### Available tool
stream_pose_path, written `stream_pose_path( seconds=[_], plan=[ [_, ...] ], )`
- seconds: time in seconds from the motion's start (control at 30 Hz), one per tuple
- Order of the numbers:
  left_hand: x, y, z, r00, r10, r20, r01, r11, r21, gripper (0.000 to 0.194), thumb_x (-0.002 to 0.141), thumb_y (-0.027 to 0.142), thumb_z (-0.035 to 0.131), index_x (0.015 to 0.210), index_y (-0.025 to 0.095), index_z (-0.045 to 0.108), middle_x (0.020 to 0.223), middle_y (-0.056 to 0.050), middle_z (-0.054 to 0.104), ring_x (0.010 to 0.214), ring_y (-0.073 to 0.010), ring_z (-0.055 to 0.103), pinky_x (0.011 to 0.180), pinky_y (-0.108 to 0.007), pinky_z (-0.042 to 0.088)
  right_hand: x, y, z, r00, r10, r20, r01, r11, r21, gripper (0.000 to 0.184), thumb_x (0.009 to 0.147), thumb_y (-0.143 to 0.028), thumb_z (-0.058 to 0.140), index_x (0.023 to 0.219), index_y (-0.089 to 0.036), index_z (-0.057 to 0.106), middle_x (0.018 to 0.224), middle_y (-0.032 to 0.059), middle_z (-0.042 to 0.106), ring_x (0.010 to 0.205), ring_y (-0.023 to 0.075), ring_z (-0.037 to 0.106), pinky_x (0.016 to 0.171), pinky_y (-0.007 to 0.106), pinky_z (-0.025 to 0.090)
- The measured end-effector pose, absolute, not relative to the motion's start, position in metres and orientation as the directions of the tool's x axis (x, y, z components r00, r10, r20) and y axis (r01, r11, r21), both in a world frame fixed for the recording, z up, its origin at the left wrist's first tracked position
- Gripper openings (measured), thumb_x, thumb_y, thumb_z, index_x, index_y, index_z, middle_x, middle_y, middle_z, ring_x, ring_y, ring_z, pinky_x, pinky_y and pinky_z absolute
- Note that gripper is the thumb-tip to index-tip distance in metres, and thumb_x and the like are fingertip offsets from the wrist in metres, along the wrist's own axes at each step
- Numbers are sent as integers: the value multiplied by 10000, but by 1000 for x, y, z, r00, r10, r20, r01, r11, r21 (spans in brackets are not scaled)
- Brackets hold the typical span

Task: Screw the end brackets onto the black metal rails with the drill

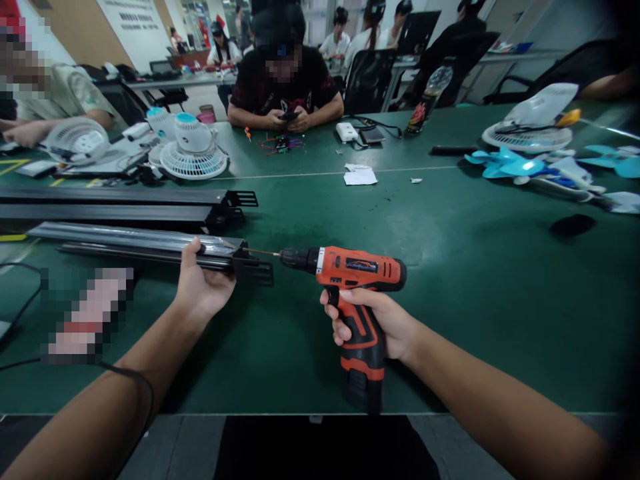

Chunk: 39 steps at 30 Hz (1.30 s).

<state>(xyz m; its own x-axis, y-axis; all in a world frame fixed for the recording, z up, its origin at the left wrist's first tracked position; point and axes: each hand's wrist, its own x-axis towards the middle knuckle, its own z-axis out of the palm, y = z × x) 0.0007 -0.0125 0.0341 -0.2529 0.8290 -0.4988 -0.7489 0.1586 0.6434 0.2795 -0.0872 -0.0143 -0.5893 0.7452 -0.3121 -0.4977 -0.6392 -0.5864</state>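
Note:
My right hand [373, 320] is wrapped round the grip of an orange and black cordless drill [360, 267], with a finger at its trigger. A long thin bit [263, 252] runs left from the chuck to the end of a dark metal rail [135, 238]. Whether the tip sits in a screw or hole there is too small to tell. My left hand [205, 283] grips this rail near that end, thumb on top and fingers underneath. A slotted black bracket [255, 272] sticks out from the rail's end below the bit.
More dark rails [110, 213] lie behind on the green table [450, 320]. White fan parts [193, 160] stand at the back left, blue fan blades [505, 163] at the right. Paper scraps [360, 175] and a bottle [431, 93] are farther back. Across the table sits a person [285, 87]. A cable [143, 380] crosses my left forearm.

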Motion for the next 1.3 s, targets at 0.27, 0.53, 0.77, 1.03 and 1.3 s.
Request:
stream_pose_path(
  seconds=[0.27,0.53,0.77,1.03,1.3],
  plan=[
    [-2,-11,31,-240,820,-520,-769,167,617,218,1033,349,513,1096,210,669,897,-56,766,772,-216,760,613,-290,626,282,-88,-3,-587,735,-338,-489,-655,-576,278,807,-327,845,971,-124,749,761,4,693,556,105,642,624,275,587],
    [-6,-8,27,-285,796,-535,-753,159,638,224,1024,364,534,1121,211,666,1017,-68,768,837,-219,764,652,-296,636,286,-86,19,-592,703,-395,-458,-696,-553,265,818,-304,834,975,-111,741,739,6,699,546,109,641,607,277,580],
    [-7,-10,29,-247,841,-481,-783,120,611,224,1033,326,521,1155,210,670,968,-72,770,846,-232,767,653,-317,642,286,-83,50,-577,685,-445,-432,-718,-546,212,837,-267,817,959,-115,734,732,8,702,549,110,648,593,264,592],
    [-9,-7,27,-222,859,-462,-823,89,561,335,1058,463,522,1214,218,689,1023,-102,780,900,-261,771,672,-339,642,285,-77,40,-589,713,-380,-455,-682,-572,277,801,-289,852,964,-91,749,732,9,703,534,102,646,588,254,598],
    [-10,-11,19,-260,873,-413,-801,44,598,783,1023,760,255,1227,147,697,1083,-176,758,1000,-303,753,737,-375,634,288,-77,18,-618,729,-293,-494,-651,-577,274,838,-307,809,1006,-102,738,755,11,704,547,108,653,606,266,601]
  ],
)
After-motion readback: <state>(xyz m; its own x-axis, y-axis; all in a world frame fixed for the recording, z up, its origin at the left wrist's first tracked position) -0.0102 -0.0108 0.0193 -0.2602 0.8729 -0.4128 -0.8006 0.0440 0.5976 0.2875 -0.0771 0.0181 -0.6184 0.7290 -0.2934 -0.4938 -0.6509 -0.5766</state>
